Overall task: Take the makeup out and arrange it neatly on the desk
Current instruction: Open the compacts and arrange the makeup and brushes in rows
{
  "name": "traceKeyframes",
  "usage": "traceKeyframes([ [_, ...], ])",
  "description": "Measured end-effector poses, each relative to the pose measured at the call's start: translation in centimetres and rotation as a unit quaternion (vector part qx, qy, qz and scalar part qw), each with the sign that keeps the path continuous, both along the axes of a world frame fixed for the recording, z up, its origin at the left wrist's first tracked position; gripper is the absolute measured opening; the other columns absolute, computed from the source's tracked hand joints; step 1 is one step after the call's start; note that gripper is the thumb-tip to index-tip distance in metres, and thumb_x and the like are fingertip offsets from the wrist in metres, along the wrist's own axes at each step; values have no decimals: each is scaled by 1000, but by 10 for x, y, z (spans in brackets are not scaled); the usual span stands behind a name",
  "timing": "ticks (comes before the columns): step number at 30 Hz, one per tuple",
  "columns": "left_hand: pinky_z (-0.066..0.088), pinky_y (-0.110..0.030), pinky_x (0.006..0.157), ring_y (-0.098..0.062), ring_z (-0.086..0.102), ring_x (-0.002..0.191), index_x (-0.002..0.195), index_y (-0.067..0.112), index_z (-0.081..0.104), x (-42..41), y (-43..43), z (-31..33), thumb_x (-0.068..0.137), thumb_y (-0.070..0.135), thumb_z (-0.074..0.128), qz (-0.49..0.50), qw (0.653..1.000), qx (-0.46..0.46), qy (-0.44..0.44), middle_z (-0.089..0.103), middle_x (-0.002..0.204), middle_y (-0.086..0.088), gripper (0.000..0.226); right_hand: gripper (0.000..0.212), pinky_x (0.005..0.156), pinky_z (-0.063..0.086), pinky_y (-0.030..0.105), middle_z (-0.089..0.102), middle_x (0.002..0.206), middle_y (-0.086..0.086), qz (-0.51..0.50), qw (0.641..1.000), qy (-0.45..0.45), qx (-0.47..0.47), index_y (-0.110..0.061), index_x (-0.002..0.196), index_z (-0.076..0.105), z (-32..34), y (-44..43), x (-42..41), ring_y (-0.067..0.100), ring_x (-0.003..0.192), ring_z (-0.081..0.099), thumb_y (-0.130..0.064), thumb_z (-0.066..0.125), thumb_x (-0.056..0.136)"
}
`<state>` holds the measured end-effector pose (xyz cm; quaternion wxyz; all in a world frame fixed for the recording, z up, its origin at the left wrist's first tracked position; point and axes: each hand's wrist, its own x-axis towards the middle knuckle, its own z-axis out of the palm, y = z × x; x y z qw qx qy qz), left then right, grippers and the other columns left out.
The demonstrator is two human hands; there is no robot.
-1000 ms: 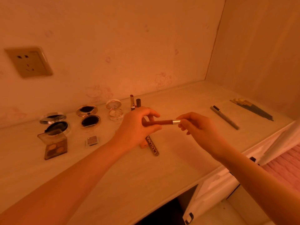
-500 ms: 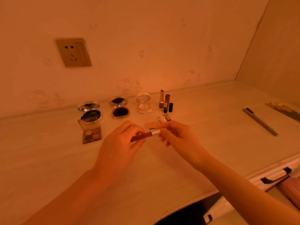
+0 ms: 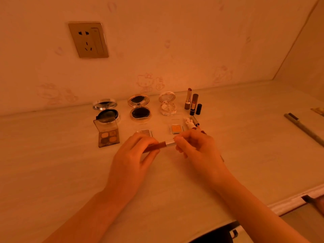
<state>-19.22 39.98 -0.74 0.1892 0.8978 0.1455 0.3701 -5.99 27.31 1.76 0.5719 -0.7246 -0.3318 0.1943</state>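
Makeup lies in rows on the desk point(image 3: 52, 172) near the wall. At the back stand the open left compact point(image 3: 106, 111), middle compact point(image 3: 139, 109) and right compact point(image 3: 167, 106), then two upright lipsticks point(image 3: 188, 99) and a dark cap point(image 3: 198, 109). In front of them lie an open palette point(image 3: 107, 134) and two small pans point(image 3: 175, 128).

Both hands hold a slim tube point(image 3: 163, 144) level, just above the desk in front of the pans. The left hand point(image 3: 133, 158) pinches its brown body. The right hand point(image 3: 198, 149) pinches its silver end.

A pencil point(image 3: 303, 128) lies well apart at the right. A socket point(image 3: 88, 40) sits on the wall.
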Motion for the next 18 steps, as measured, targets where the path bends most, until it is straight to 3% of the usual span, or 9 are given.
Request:
traceKeyframes([
  [3, 51, -26, 78, -4, 57, 94, 105, 19, 64, 1, 5, -2, 89, 37, 53, -33, 999, -5, 3, 57, 103, 9, 26, 5, 73, 51, 23, 67, 72, -14, -16, 999, -45, -8, -34, 81, 66, -1, -2, 0, 4, 76, 63, -34, 63, 84],
  [8, 54, -32, 74, -5, 59, 91, 109, 22, 64, -1, 5, -5, 91, 40, 48, -40, 999, -15, 1, 61, 102, 9, 31, 8, 74, 52, 24, 67, 77, -15, 11, 998, -58, -8, -36, 86, 67, -2, -4, 2, 2, 77, 62, -28, 64, 85],
  [13, 54, -33, 75, -7, 59, 92, 111, 21, 65, -1, 6, -5, 91, 39, 48, -26, 1000, -9, 0, 60, 104, 7, 32, 29, 93, 47, 27, 62, 106, -14, 51, 998, -42, -8, -36, 84, 60, -3, -6, -1, -1, 109, 54, -8, 63, 85],
  [15, 55, -34, 75, -9, 60, 92, 110, 19, 65, -1, 4, -4, 90, 39, 49, -27, 1000, -8, -2, 60, 103, 5, 32, 24, 89, 49, 28, 61, 108, -13, 45, 998, -34, 5, -36, 88, 59, -4, -6, -2, 2, 108, 55, -13, 65, 84],
  [18, 54, -35, 76, -11, 60, 93, 109, 17, 67, -1, 2, -4, 90, 38, 50, -27, 1000, -4, -2, 60, 104, 4, 32, 6, 70, 46, 22, 68, 89, -11, 23, 999, -15, 17, -34, 93, 61, 0, -8, -3, 0, 84, 62, -35, 59, 88],
])
